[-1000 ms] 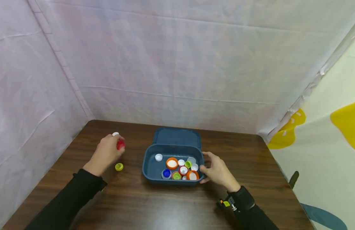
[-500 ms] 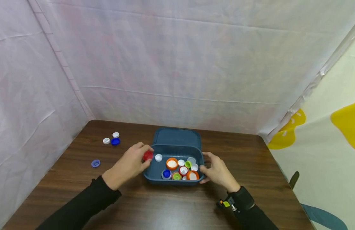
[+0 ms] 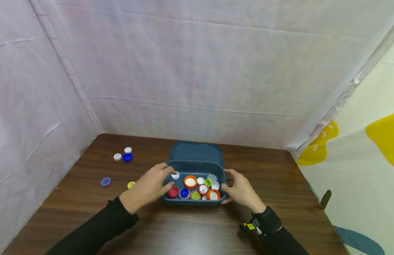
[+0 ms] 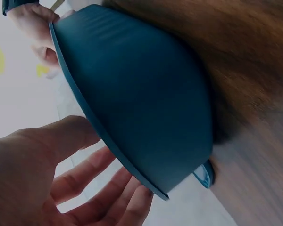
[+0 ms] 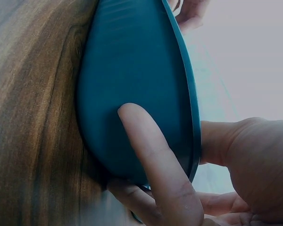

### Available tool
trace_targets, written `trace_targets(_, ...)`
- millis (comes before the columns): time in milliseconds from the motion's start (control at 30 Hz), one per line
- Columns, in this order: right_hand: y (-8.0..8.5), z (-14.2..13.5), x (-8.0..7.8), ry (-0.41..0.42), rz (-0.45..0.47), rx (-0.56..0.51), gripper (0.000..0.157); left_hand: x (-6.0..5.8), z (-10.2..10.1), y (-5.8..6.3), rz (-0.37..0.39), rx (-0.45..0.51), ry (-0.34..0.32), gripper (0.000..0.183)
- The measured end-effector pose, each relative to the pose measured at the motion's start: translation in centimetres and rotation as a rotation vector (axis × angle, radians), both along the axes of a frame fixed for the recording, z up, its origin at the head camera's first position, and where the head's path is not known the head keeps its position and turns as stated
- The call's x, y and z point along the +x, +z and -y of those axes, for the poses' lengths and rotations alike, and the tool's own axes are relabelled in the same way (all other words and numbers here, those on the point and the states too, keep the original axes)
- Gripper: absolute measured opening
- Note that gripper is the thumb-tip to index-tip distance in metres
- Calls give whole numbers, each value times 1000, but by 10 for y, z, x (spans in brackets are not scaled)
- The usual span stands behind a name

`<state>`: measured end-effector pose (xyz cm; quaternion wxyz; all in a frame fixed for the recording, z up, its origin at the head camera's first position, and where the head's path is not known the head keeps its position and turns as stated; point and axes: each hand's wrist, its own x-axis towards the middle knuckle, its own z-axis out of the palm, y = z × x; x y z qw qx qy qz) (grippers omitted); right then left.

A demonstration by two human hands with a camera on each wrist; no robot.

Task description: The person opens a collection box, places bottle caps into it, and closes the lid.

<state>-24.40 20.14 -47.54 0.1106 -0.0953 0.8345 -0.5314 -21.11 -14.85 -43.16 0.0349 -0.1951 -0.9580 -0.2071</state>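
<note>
A blue-grey plastic box [image 3: 193, 203] stands with its lid [image 3: 196, 152] folded back behind it. Several bottle caps lie inside, among them a red cap [image 3: 173, 192], a blue cap [image 3: 184, 193] and an orange ring-shaped cap [image 3: 190, 182]. My left hand [image 3: 149, 187] reaches over the box's left rim, thumb and fingers apart. Its index fingertip overlaps a white cap [image 3: 175, 176], and its thumb ends above the red cap. At the right end, my right hand [image 3: 243, 189] grips the box, thumb over the rim and fingers against the outer wall [image 5: 127, 70].
Left of the box on the brown table [image 3: 280, 184] lie a yellow cap [image 3: 131, 185], a purple cap [image 3: 105, 182], a dark blue cap [image 3: 127, 157] and two white caps [image 3: 128, 150]. White cloth [image 3: 197, 71] hangs behind the table and at both sides.
My left hand has carried the red cap rightward from the table's left side and let it go in the box's front left corner. The right hand has stayed on the box.
</note>
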Motion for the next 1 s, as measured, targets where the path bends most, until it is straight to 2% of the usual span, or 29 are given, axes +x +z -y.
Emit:
trace_targets(233,0,0,0,-18,12,-4,65,-14,20,-5,-79,32,83,30)
trace_targets(467,-1,0,-1,-15,9,-8,65,-31,53,-12,-113,63,187,35)
trace_targets(733,-1,0,-1,-10,8,-8,65,-46,92,-25,-69,67,267,41)
trace_targets(1000,1,-1,-1,13,6,-4,66,-61,123,-36,-71,42,322,41)
